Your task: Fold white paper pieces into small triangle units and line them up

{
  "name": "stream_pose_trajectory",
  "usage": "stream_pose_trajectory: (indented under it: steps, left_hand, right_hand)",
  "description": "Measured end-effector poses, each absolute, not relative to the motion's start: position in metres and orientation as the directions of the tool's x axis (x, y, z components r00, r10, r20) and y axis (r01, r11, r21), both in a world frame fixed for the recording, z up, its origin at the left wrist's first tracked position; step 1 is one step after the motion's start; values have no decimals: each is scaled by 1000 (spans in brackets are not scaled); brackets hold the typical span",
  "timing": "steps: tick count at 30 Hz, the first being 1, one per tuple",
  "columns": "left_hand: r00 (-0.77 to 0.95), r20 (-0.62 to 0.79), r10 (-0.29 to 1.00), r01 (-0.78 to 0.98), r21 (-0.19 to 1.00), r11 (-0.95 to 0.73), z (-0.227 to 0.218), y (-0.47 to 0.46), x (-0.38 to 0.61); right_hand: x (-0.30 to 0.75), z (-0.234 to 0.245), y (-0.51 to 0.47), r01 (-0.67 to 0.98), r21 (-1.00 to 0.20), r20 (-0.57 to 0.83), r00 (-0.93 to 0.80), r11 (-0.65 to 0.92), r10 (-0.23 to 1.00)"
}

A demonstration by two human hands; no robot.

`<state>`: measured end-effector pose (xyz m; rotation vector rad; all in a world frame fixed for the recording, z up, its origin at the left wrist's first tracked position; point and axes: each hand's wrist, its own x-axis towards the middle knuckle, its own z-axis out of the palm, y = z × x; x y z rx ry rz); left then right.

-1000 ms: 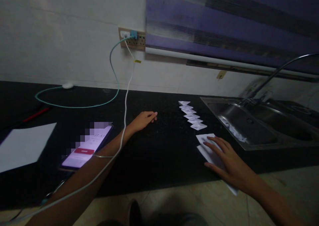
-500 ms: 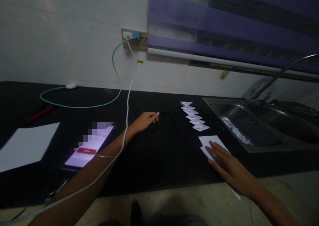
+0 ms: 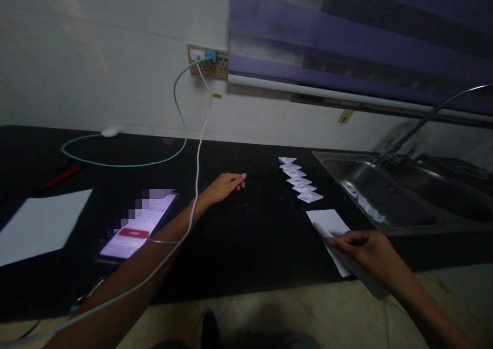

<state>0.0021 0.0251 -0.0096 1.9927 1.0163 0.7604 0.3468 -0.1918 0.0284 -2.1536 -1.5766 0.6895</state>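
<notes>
My right hand [image 3: 367,251] pinches a white sheet of paper [image 3: 356,271] by its left edge and lifts it at a tilt. Under it, a small pile of white paper [image 3: 332,221] lies near the counter's front edge. My left hand [image 3: 228,183] rests on the black counter with its fingers curled closed and nothing visible in them. Between the left hand and the sink, several folded white paper pieces [image 3: 304,188] lie in a slanting, overlapping row.
A phone [image 3: 131,231] with a lit screen lies beside my left forearm. Farther left is a larger white sheet [image 3: 44,223]. A white cable [image 3: 197,169] crosses over the forearm, and a teal cable [image 3: 127,165] loops behind. At right is a steel sink [image 3: 370,185].
My right hand has gone from lying flat on the paper pile to pinching one sheet, raising its edge and drawing it right. My left hand has not moved.
</notes>
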Motion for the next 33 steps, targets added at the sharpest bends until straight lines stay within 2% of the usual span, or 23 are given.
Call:
stream_pose_trajectory:
  steps: [3,8,11,16,26,29,33]
  left_hand:
    - [519,169,838,390,826,-407,-11,27,2]
    - [533,170,829,385,824,-416,-14,29,1]
    - [530,168,831,386,825,-413,-12,28,2]
    - [519,159,840,402,821,-404,-7,23,2]
    - [520,140,842,407,827,-389,-10,26,2]
    - [524,151,838,400,825,-399,-10,25,2]
    - [526,156,836,398,824,-404,-10,25,2]
  right_hand:
    - [346,25,-188,721,-609,-216,250,-330,944]
    - [339,24,-186,703,-658,-267,118,-270,956]
    - [335,25,-183,755,-616,-268,68,-225,961]
    - [332,24,-178,843,-507,-215,80,-181,973]
    - [339,24,-180,800,-578,-266,3,-161,964]
    - [334,28,-183,853,-515,-237,-51,-81,970]
    - [331,39,-189,938,-344,-154,-8,-47,988]
